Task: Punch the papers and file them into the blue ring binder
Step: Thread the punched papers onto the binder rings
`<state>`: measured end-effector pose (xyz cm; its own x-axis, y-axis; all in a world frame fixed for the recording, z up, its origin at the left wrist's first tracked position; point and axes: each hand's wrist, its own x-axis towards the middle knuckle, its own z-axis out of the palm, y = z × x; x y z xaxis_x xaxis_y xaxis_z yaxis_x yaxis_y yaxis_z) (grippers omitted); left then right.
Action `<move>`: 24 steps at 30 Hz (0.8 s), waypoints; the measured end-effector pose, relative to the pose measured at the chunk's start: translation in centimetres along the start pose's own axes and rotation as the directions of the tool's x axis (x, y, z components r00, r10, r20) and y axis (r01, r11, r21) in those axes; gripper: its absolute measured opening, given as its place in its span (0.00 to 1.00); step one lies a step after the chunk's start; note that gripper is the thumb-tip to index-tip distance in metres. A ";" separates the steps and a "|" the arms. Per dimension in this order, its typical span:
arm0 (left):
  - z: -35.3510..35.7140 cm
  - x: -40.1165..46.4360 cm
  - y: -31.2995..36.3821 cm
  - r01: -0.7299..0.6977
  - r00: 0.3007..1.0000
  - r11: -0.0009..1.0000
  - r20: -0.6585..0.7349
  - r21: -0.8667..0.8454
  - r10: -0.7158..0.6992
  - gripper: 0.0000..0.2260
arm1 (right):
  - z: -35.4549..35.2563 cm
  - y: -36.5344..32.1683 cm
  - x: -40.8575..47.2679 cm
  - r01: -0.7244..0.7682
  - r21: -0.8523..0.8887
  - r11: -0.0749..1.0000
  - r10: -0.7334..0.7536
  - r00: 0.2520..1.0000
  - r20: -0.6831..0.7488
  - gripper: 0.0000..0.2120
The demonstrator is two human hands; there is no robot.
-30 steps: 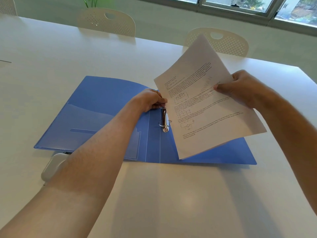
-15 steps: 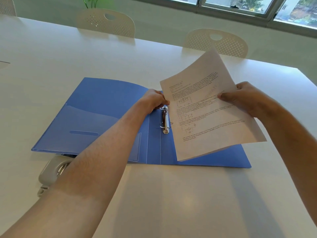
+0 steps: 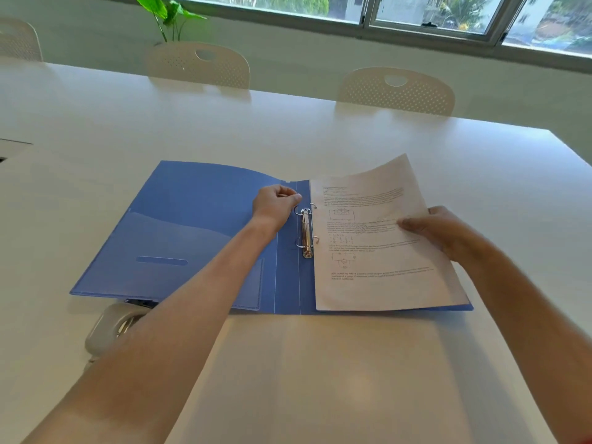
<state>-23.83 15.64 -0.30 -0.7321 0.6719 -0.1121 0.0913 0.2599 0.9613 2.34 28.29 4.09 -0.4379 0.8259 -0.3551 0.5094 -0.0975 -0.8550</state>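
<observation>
Since a second ago we have lowered the papers (image 3: 378, 245) from a steep tilt until they lie almost flat on the right half of the open blue ring binder (image 3: 198, 225), left edge at the open rings (image 3: 307, 232). Our right hand (image 3: 439, 230) pinches the sheets' right side; our left hand (image 3: 276, 203), fingers curled, rests by the upper ring, its grip unclear. A hole punch (image 3: 110, 326) peeks out below the binder on the white table (image 3: 320, 379)
</observation>
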 end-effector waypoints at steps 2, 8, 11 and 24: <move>-0.6 -1.0 0.1 -0.049 0.998 0.997 -0.023 0.058 0.051 0.05 | 0.4 0.8 0.3 0.003 0.018 1.000 -0.002 1.000 -0.007 0.04; -2.0 -4.0 0.7 -0.227 0.973 0.922 0.100 0.313 0.206 0.11 | 0.9 2.1 0.7 -0.002 0.008 1.000 0.003 0.998 -0.057 0.01; -1.9 -5.3 0.6 -0.269 0.961 0.863 0.183 0.428 0.209 0.11 | 0.8 2.5 0.7 -0.025 0.002 1.000 0.025 0.997 -0.077 0.05; -1.1 -7.7 -0.1 -0.241 0.969 0.843 0.174 0.482 0.178 0.07 | 8.2 0.0 -0.9 0.489 -0.780 0.391 -0.558 0.800 0.221 0.26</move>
<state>-18.99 9.69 0.75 -0.5757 0.8175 0.0190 0.5786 0.3908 0.7159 -3.35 22.95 1.32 -0.7985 0.5919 0.1095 0.5629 0.7987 -0.2126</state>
